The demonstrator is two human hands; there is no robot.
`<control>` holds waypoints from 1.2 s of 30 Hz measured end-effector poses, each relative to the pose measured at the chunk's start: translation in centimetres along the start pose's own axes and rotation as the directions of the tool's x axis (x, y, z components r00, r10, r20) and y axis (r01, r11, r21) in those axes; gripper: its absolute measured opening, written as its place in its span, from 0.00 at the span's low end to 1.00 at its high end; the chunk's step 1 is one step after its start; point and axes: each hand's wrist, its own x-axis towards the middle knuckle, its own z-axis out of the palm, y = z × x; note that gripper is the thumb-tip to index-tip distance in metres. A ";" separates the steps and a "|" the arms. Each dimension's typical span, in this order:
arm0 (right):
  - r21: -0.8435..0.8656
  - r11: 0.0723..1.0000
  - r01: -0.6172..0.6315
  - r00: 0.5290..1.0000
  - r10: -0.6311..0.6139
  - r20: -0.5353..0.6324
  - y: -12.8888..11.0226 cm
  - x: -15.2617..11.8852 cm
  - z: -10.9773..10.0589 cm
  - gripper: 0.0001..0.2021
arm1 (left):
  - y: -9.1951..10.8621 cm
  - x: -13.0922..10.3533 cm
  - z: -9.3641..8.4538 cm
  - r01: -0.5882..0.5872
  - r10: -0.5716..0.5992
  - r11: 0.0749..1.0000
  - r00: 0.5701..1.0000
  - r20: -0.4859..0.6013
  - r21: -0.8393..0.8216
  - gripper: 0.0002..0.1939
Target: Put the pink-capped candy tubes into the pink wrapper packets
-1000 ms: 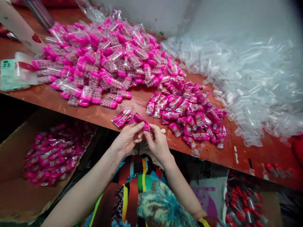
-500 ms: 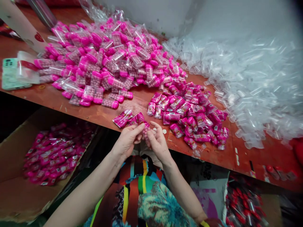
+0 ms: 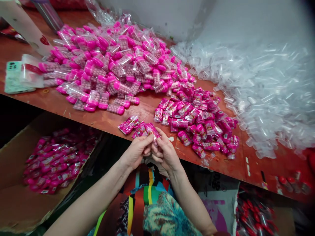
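At the table's front edge, my left hand (image 3: 138,148) and my right hand (image 3: 167,150) meet, thumbs and fingers pinching a shiny pink printed wrapper (image 3: 152,129). Its lower part is hidden by my fingers, so whether a candy bottle is inside I cannot tell. Just beyond my left hand lie a few flat pink wrappers (image 3: 129,125). To the right of my right hand is a heap of wrapped pink packets (image 3: 189,118). Farther back, a large pile of clear bottles with pink caps and small pink balls (image 3: 118,65) covers the table.
Empty clear plastic containers (image 3: 265,95) are heaped at the right against the wall. A phone (image 3: 16,78) lies at far left. Below the table's left side stands a cardboard box (image 3: 14,183) with wrapped packets; red-capped bottles (image 3: 256,213) fill another container at lower right.
Pink balls that showed between my fingertips are now out of sight, and the wrapper stands above my thumbs. Both hands have shifted slightly toward my body; my right fingers are curled more.
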 end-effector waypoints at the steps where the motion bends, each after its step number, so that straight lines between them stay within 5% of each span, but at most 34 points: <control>1: -0.002 1.000 0.010 1.000 -0.010 0.004 -0.2 0.0 -0.1 0.27 | 0.0 -0.1 -0.1 0.011 -0.012 1.000 1.000 0.014 0.027 0.20; 6: -0.105 0.993 0.046 0.999 -0.045 0.007 -0.2 -0.1 -0.4 0.27 | 0.2 0.0 -0.2 -0.013 0.013 0.990 1.000 0.003 0.143 0.21; 12: -0.149 0.987 0.068 0.997 -0.071 -0.017 0.4 -0.1 -0.1 0.28 | 0.5 0.1 0.1 -0.055 0.063 0.995 0.993 -0.102 0.079 0.17; 19: -0.182 0.982 0.046 0.998 -0.052 -0.031 0.6 0.6 -0.4 0.25 | -0.1 0.4 -0.4 -0.027 0.028 0.998 1.000 -0.004 0.053 0.18; 22: -0.224 0.969 0.102 0.989 -0.122 -0.080 -1.5 0.8 -1.7 0.26 | -0.2 -0.1 -1.0 0.000 -0.002 0.995 1.000 0.018 0.098 0.17; 24: -0.221 0.948 0.229 0.951 -0.266 -0.155 -4.2 1.0 -2.9 0.25 | 0.0 -0.8 -1.5 -0.002 0.007 0.991 0.999 -0.036 0.133 0.17; 27: -0.142 0.878 0.457 0.828 -0.479 -0.293 -8.0 1.6 -4.5 0.21 | 0.5 -1.6 -2.8 -0.065 0.102 0.973 0.983 -0.156 0.223 0.17; 30: -0.308 0.850 0.428 0.781 -0.519 -0.347 -7.8 2.7 -4.1 0.23 | 1.4 -1.7 -4.0 -0.168 0.254 0.943 0.920 -0.297 0.286 0.17; 32: -0.569 0.762 0.310 0.808 -0.527 -0.265 -5.2 3.5 -2.6 0.21 | 2.1 -1.5 -4.5 -0.221 0.325 0.928 0.873 -0.362 0.301 0.17; 36: -0.966 0.250 0.064 0.875 -0.479 -0.066 0.5 5.1 0.6 0.14 | 2.7 -0.8 -4.6 -0.247 0.357 0.917 0.859 -0.366 0.314 0.15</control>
